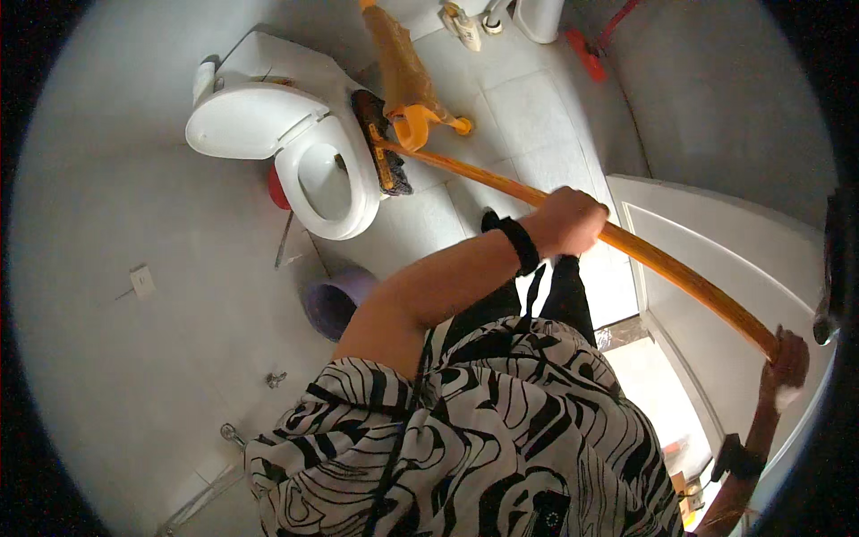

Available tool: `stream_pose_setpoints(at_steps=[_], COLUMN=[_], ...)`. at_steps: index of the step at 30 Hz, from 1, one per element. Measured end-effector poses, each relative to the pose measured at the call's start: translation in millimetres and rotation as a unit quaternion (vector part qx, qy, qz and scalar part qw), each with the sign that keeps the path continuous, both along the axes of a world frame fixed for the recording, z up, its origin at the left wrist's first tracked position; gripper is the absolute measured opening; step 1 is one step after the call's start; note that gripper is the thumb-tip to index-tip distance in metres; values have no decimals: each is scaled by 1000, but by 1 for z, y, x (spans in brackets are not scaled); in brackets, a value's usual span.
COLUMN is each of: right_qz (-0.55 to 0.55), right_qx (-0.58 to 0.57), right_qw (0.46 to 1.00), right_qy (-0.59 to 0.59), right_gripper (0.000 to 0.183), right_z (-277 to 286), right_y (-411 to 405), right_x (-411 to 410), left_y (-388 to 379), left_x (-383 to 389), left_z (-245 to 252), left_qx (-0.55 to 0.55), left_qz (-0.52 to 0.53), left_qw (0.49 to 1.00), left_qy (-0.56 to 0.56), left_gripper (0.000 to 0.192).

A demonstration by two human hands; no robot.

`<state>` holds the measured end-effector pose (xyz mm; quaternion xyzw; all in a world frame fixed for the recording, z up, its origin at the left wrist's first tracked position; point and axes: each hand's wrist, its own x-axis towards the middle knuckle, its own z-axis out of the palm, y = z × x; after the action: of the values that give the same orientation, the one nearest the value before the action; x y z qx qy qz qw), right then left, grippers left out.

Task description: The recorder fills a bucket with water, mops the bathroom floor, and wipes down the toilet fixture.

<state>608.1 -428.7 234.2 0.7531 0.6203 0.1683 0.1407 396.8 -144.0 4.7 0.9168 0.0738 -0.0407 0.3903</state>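
Note:
My left hand (570, 221), with a black band at its wrist, grips the middle of a long wooden handle (678, 268). Around the handle's upper end, at the right edge of the view, my right hand (788, 362) is closed. The handle runs down to a dark mop or broom head (382, 151) with an orange-yellow bar, which lies on the tiles beside the toilet (369, 201). An orange plastic object with a brownish, translucent body (406, 74) is right next to that head and partly overlaps it.
The toilet lid (258, 121) is raised. A purple bucket (332, 309) and a red object (278, 188) are left of my legs. Bottles (463, 27) stand at the far wall, and a red tool (586, 55) is by the right wall. A white door (725, 241) stands at the right.

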Motion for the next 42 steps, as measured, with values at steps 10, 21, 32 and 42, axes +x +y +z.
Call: stream_pose_setpoints(at_steps=[10, 21, 32, 42], right_qz=[40, -59, -206, -229], right_qx=[-8, -197, -242, -284], right_qw=[999, 977, 933, 910], right_qy=[-6, 55, 168, 194], right_gripper=[19, 11, 13, 11], right_z=[-41, -69, -115, -146], right_y=[159, 49, -158, -70], right_x=[-35, -6, -1, -32], left_y=[103, -38, -173, -125], left_x=[-42, -48, -43, -70], left_z=[-63, -92, -90, -129], left_qx=[27, -5, -66, -30], left_qz=[190, 51, -105, -40], left_qw=[980, 981, 950, 952], left_qy=[52, 189, 287, 301], left_gripper=[11, 17, 21, 15])
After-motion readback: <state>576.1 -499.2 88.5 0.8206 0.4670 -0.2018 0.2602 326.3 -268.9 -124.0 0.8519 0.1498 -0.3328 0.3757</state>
